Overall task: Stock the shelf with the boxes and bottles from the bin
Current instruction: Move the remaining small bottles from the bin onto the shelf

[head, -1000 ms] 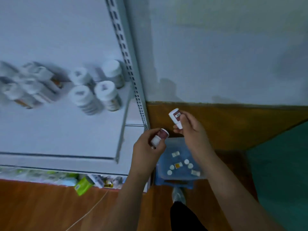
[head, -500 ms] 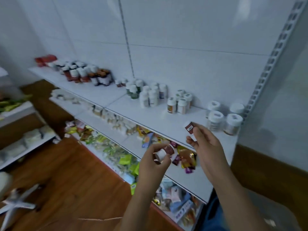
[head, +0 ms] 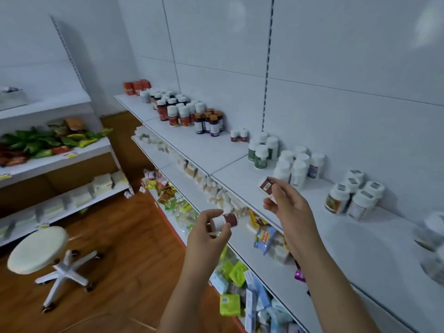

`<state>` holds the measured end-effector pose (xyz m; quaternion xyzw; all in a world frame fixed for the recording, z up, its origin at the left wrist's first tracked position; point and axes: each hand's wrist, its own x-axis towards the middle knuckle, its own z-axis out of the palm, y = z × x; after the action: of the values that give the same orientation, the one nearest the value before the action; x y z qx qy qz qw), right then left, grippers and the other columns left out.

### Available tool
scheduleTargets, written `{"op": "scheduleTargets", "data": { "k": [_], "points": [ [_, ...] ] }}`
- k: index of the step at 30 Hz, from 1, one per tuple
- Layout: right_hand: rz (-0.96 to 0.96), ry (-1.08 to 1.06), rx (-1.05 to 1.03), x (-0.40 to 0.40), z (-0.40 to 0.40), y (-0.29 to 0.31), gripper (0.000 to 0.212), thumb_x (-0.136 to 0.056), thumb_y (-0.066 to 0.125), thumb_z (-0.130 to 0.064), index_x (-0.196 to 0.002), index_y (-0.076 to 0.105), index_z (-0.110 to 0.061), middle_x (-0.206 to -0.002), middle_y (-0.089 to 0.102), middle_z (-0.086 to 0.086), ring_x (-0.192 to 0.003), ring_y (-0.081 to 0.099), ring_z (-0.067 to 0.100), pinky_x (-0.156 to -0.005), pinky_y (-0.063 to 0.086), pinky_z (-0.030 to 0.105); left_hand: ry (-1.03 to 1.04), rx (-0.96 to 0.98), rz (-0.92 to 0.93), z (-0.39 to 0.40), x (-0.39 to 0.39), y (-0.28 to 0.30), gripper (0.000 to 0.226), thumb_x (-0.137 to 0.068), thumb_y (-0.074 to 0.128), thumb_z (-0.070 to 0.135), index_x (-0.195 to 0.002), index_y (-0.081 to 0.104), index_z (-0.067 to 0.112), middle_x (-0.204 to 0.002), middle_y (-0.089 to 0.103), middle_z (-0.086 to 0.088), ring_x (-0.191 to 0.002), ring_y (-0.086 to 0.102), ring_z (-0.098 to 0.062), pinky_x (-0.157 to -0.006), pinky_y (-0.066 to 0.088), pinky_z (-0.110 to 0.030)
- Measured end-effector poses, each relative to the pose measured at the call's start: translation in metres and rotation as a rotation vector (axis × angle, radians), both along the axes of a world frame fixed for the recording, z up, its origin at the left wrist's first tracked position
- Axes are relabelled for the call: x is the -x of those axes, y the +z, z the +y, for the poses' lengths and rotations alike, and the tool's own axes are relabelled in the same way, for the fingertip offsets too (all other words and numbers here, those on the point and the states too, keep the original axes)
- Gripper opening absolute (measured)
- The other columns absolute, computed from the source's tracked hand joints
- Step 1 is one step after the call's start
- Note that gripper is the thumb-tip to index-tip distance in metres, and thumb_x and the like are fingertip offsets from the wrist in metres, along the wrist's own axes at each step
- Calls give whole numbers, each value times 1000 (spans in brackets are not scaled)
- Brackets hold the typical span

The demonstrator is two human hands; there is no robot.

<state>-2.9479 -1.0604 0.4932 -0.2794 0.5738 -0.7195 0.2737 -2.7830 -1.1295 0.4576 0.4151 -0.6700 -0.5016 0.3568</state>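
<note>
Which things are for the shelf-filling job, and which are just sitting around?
For the job:
left hand holding small bottle
right hand holding second small bottle
top shelf

Just around:
white stool
green leafy packets
snack packets

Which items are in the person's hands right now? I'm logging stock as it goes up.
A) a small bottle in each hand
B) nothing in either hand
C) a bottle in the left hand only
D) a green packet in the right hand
A: the left hand grips a small white-and-maroon bottle, and the right hand pinches a second small bottle above the top shelf.
</note>
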Motion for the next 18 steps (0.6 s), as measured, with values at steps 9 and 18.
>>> {"op": "scheduleTargets", "data": {
  "k": [9,18],
  "points": [
    [-30,26,-3,52,-169,0,15,-94,65,-24,-109,65,-21,-97,71,-2,-82,67,11,-89,56,38,74,56,-88,-160,37,9,26,-89,71,22,-108,62,38,-98,63,16,-83,59,1,-68,54,-18],
    [155,-113,-191,79,-285,-39,17,-92,66,-23,-106,61,-30,-102,65,-6,-84,61,2,-70,45,11,37,37,-142,-283,82,-26,23,-87,73,28,-97,58,42,-94,65,21,-90,62,0,-72,53,-14]
  ]
}}
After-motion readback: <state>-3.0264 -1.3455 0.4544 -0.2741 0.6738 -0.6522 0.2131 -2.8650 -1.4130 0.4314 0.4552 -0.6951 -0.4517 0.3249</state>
